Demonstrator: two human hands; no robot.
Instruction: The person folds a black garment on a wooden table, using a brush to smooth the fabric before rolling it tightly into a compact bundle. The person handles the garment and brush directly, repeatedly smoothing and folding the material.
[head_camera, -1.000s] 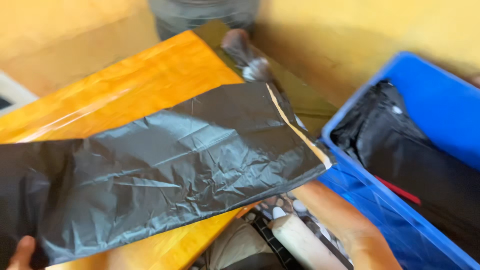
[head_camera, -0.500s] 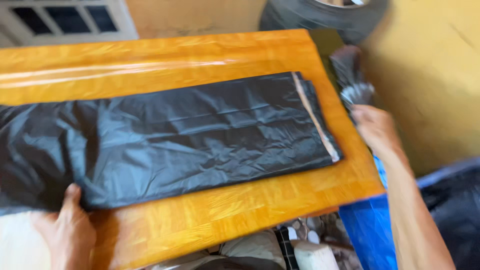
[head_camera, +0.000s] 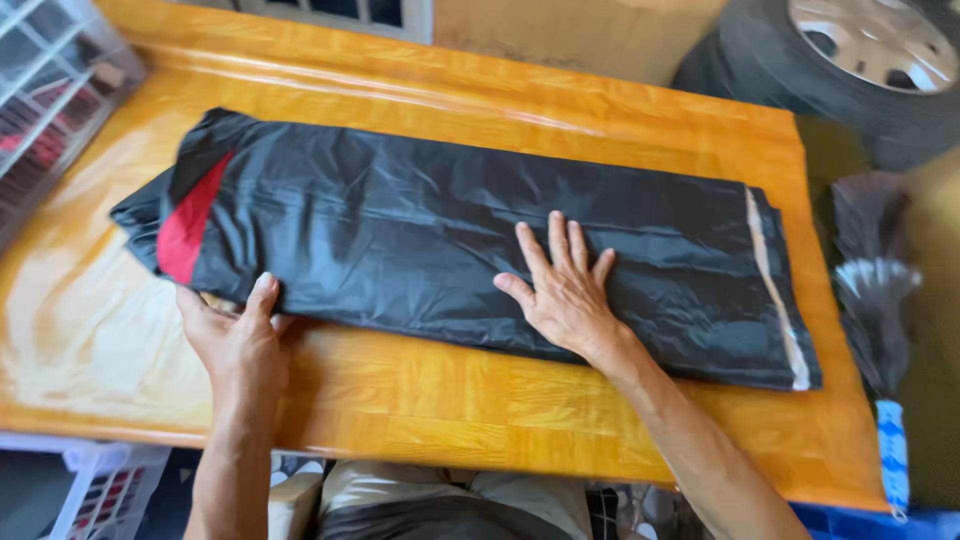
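A long black plastic bag (head_camera: 430, 220) lies flat across a glossy orange wooden table (head_camera: 500, 400). It has a red patch (head_camera: 188, 228) near its left end and a pale strip (head_camera: 772, 285) near its right end. My right hand (head_camera: 562, 290) rests flat on the bag's middle, fingers spread. My left hand (head_camera: 238, 335) sits at the bag's near left edge, thumb on the plastic and fingers tucked under the edge.
A feather duster (head_camera: 870, 270) with a blue-and-white handle lies off the table's right side. A car tyre with a silver wheel (head_camera: 850, 50) stands at the back right. A white wire rack (head_camera: 50, 90) is at the left, a white basket (head_camera: 100, 480) below.
The view has swung left. My right hand has come from the table's right edge onto the bag's middle. The bag's left end with the red patch is now in view.
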